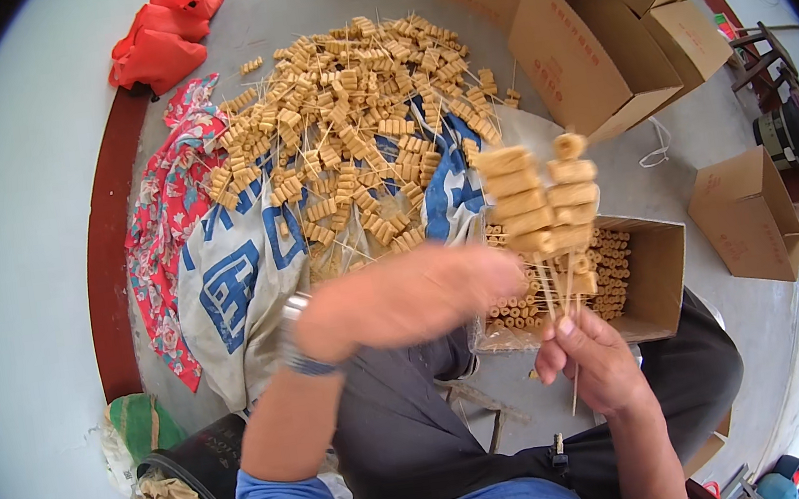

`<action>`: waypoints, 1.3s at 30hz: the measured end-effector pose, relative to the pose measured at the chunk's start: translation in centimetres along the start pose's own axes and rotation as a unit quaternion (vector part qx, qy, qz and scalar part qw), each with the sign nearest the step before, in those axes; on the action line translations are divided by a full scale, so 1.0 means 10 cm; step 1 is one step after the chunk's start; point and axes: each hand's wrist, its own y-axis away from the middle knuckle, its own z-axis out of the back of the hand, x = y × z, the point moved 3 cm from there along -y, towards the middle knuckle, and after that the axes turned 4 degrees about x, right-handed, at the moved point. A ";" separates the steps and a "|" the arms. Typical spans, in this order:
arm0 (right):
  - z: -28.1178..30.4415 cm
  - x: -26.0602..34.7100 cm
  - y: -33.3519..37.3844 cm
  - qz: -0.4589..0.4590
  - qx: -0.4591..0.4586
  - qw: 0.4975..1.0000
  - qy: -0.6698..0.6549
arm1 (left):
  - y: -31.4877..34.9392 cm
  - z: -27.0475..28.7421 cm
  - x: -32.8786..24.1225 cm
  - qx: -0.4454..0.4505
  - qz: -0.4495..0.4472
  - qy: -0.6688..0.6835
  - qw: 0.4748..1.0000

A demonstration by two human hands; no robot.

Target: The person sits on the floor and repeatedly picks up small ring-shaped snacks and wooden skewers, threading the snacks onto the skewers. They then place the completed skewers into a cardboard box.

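Observation:
My right hand (597, 355) pinches the lower ends of several thin wooden sticks, held upright and fanned a little. These are skewers (516, 194) threaded with tan, rolled pieces that look like dried tofu rolls. Smeared by motion, my left hand (406, 299) reaches across from the left, its fingertips close beside the skewered rolls; whether it holds anything does not show. Behind and below the skewers, an open cardboard box (651, 282) holds rows of the same rolls, packed with round ends showing. A big heap of loose skewers (340, 106) lies on a printed cloth (237, 281) farther off.
Open cardboard boxes (586, 53) stand at the far right, with a smaller one (743, 214) nearer. A red bag (162, 40) rests by the left wall, near a floral cloth (175, 218). At the lower left stands a black bucket (211, 466) with brown paper in it.

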 end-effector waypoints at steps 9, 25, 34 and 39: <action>0.44 -0.12 -0.16 -0.010 -0.065 0.995 -0.072 | 0.82 0.53 2.18 -0.301 0.466 0.228 0.800; 0.32 -0.23 -0.42 -0.075 -0.070 0.994 -0.025 | 1.08 0.35 3.23 -0.396 0.398 0.369 0.741; -0.08 -0.13 -0.13 0.014 -0.074 0.997 0.005 | 0.61 0.85 0.33 -0.353 0.138 0.210 0.901; -0.26 -0.12 0.19 0.058 -0.033 0.994 -0.083 | 0.14 -0.17 -0.43 -0.188 0.160 0.045 0.968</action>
